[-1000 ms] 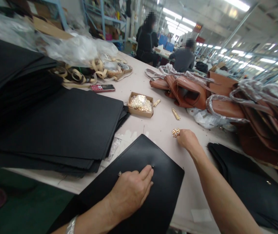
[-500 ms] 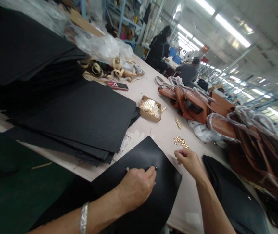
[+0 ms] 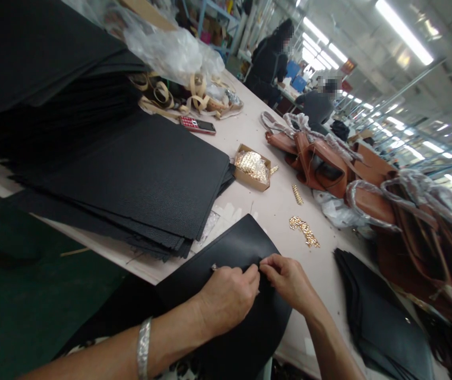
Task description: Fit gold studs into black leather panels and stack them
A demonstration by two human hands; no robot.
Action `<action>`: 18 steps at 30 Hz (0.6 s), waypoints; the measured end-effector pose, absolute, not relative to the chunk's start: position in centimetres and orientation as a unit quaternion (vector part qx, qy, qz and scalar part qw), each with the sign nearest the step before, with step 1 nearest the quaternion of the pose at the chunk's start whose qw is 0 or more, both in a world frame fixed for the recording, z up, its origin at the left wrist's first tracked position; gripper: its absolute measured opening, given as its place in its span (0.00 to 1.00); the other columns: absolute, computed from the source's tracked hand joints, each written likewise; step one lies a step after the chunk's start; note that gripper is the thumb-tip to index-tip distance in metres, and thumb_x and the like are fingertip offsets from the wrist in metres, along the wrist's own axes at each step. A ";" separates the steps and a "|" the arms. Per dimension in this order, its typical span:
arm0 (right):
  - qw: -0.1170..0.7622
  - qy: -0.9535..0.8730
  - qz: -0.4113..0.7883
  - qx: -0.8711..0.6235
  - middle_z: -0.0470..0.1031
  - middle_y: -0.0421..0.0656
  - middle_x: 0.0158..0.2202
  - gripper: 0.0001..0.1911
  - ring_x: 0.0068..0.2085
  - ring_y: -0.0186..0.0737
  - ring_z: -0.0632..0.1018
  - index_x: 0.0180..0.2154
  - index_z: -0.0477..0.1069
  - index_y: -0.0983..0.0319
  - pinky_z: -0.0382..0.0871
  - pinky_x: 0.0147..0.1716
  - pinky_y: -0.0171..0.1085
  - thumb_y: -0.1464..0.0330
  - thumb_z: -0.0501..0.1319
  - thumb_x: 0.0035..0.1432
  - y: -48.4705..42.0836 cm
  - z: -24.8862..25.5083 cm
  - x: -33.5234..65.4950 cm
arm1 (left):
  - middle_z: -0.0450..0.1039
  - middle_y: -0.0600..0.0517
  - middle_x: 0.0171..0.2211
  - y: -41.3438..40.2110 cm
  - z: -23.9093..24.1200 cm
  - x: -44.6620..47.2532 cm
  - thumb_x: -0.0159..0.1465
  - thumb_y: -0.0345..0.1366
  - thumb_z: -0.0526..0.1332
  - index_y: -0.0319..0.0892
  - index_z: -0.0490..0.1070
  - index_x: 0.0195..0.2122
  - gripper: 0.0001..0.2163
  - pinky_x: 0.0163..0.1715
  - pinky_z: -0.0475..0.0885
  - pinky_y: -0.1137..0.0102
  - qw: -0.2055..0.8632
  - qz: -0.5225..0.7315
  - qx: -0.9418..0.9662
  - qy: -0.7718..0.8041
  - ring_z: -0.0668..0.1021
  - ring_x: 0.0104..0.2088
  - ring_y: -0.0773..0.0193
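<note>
head view, table: long pale table [image 3: 273, 211], crowded, and I'm basically looking down at it over the worker's arms
thing being worked: a black leather panel [image 3: 234, 245] lying flat at the near edge and hanging partly over it
left hand: the left hand [image 3: 226, 295] rests knuckles up on the panel with the fingers curled in. Can't make out whether it's gripping the leather or just pinning it down. Silver bracelet [image 3: 143, 348] on that wrist
right hand: the right hand [image 3: 287, 279] has its fingertips pinched tight, touching the left fingertips at one spot on the panel. Whatever is between them is hidden
already on the panel: one small metal stud [image 3: 213, 267] just beside the left knuckles
supplies: loose gold pieces [image 3: 304, 231] just past the panel, and a cardboard box [image 3: 253, 168] heaped with more further back
progress, my guess: the low pile of black pieces [image 3: 376, 311] on the right looks like it's been handled. The big stack of black sheets [image 3: 142, 174] on the left looks untouched, so there's plenty left
other stuff: brown bags [image 3: 321, 163], a red phone [image 3: 197, 125], and two people [image 3: 269, 58] working way down the line
</note>
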State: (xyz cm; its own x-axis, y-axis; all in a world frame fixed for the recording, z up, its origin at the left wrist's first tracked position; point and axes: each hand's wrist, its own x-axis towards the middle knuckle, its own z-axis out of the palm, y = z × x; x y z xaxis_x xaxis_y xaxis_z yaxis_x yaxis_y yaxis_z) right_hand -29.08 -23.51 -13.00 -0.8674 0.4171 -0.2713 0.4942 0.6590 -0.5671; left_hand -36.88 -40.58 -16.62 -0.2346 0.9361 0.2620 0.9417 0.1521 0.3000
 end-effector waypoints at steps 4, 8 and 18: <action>0.068 0.912 -0.321 0.247 0.73 0.38 0.23 0.09 0.25 0.35 0.71 0.30 0.76 0.59 0.62 0.25 0.33 0.65 0.59 0.59 -23.3 -13.1 -29.5 | 0.73 0.51 0.38 -40.6 -16.6 -36.9 0.70 0.34 0.51 0.39 0.66 0.51 0.12 0.22 0.69 0.64 0.006 -0.202 -0.617 -0.761 0.76 0.27 0.59; 0.107 0.883 -0.358 0.284 0.73 0.38 0.22 0.08 0.24 0.35 0.72 0.28 0.74 0.61 0.64 0.24 0.33 0.66 0.60 0.56 -22.5 -13.6 -30.0 | 0.73 0.50 0.38 -40.5 -16.6 -37.0 0.69 0.34 0.52 0.38 0.67 0.51 0.12 0.22 0.69 0.64 0.004 -0.199 -0.619 -0.760 0.76 0.27 0.60; 0.254 0.801 -0.400 0.368 0.69 0.36 0.17 0.06 0.20 0.32 0.72 0.27 0.68 0.63 0.68 0.18 0.30 0.70 0.63 0.55 -21.2 -12.3 -32.6 | 0.73 0.48 0.52 -40.4 -17.4 -36.9 0.69 0.33 0.53 0.37 0.68 0.55 0.15 0.22 0.72 0.62 0.002 -0.187 -0.630 -0.754 0.76 0.28 0.60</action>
State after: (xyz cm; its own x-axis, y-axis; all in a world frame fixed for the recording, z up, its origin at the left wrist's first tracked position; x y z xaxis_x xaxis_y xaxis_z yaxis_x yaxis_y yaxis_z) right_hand -32.61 -21.22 -12.27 -0.6012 0.3860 -0.6997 0.7912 0.4104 -0.4534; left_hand -36.88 -40.44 -17.42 -0.2055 0.9494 0.2377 0.9505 0.1358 0.2794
